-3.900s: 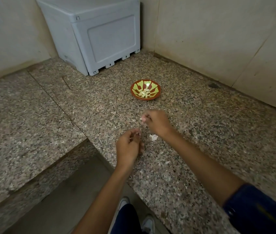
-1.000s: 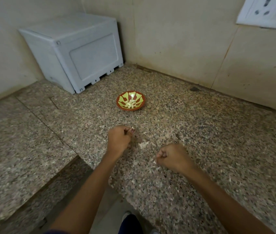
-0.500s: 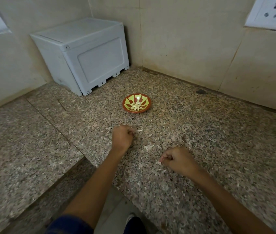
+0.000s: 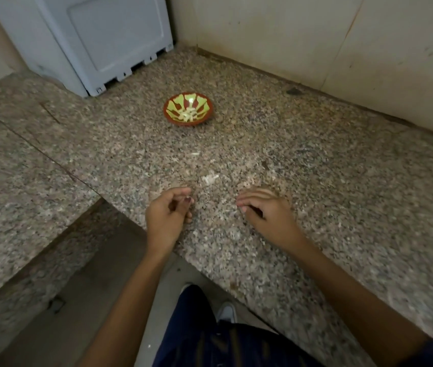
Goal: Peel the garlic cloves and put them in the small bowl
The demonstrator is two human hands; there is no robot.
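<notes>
A: Small bowl [image 4: 188,109] on the granite bench [image 4: 316,181], pale peeled garlic cloves [image 4: 189,115] inside. Grey box [image 4: 91,41] behind the bowl, to the left.

B: And the hands?

A: Left hand [image 4: 167,213] well in front of the bowl, fingers curled, content not possible to tell. Right hand [image 4: 265,210] beside it, apart, fingers loosely spread, holding nothing. White peel scrap [image 4: 210,178] between bowl and hands.

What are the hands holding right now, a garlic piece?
It cannot be told for sure. The left hand has its fingers curled with thumb and fingertips pinched together, but nothing shows between them. The right hand looks loosely open, holding nothing visible.
</notes>
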